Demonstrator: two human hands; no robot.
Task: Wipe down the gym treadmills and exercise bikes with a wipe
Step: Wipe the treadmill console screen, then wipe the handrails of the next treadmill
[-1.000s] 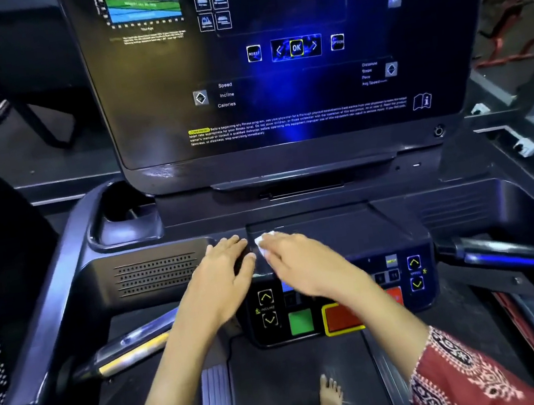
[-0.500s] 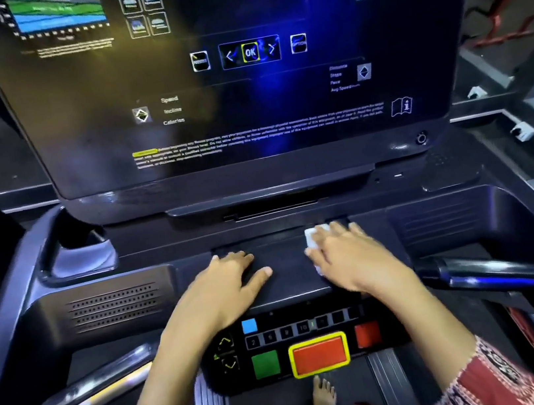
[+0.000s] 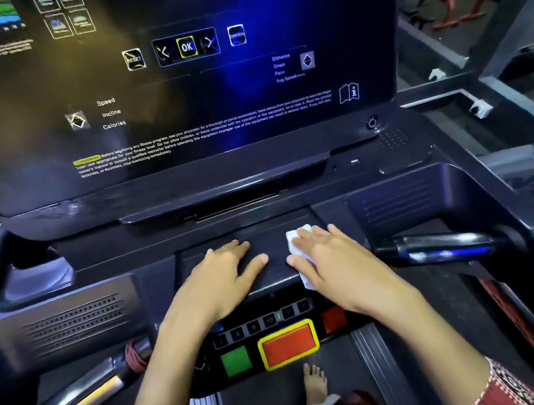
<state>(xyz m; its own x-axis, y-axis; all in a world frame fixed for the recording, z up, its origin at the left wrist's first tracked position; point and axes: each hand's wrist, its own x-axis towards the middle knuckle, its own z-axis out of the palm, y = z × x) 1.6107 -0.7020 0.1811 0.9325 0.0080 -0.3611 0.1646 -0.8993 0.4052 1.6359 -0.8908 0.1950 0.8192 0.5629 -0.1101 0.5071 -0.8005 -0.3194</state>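
Observation:
I stand on a dark treadmill, facing its console (image 3: 262,224). My right hand (image 3: 333,261) lies flat on the sloped centre panel and presses a white wipe (image 3: 296,246) against it; the wipe shows beyond my fingertips and beside my thumb. My left hand (image 3: 221,278) rests flat on the same panel just to the left, fingers straight, holding nothing. Below both hands sits the button strip with a green button (image 3: 236,361), a big red button framed in yellow (image 3: 288,343) and a smaller red one.
The large display screen (image 3: 170,78) rises behind the panel. A cup holder (image 3: 34,278) sits at left, a speaker grille (image 3: 75,321) below it. Metal handlebars (image 3: 438,246) reach in from both sides. My bare foot (image 3: 315,382) stands on the belt. Other gym equipment lies at right.
My right hand slid the wipe from the panel's middle out to the right, then back a little leftward. The left hand stayed put. The view has drifted right and closer.

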